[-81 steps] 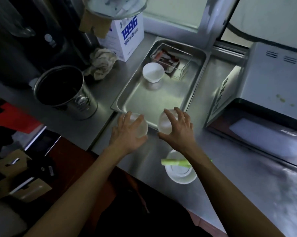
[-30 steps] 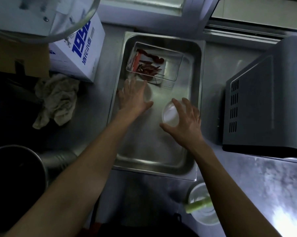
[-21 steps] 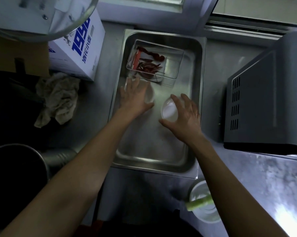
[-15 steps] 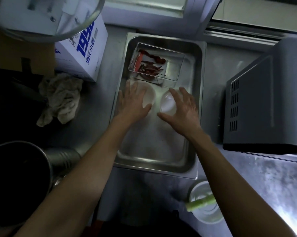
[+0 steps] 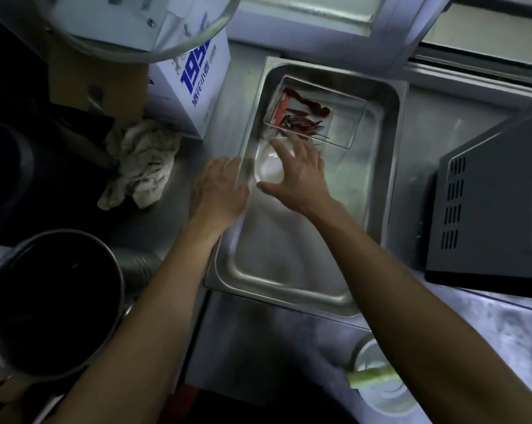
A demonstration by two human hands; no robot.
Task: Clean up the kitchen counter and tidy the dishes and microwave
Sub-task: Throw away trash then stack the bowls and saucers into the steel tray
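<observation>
1. Right now the right hand (image 5: 298,175) reaches over a small white bowl (image 5: 269,166) in the steel tray (image 5: 384,166), fingers spread and curved around its rim, thumb at its near side.
2. Meanwhile the left hand (image 5: 218,194) hangs over the tray's left edge, blurred; its fingers look loosely straight and hold nothing I can make out.
3. Just beyond the bowl sits a clear plastic box (image 5: 350,123) of dried red chillies (image 5: 301,117), close to the right fingertips.
4. Risk: a loose, spread grip on a smooth bowl may let it slip and clatter into the tray.
5. Risk: lifting it carelessly could knock the light chilli box.
6. Another white bowl (image 5: 384,393) with a green stalk (image 5: 371,377) stands near the counter's front edge under the right forearm; a sweep of that arm could knock it off.
</observation>
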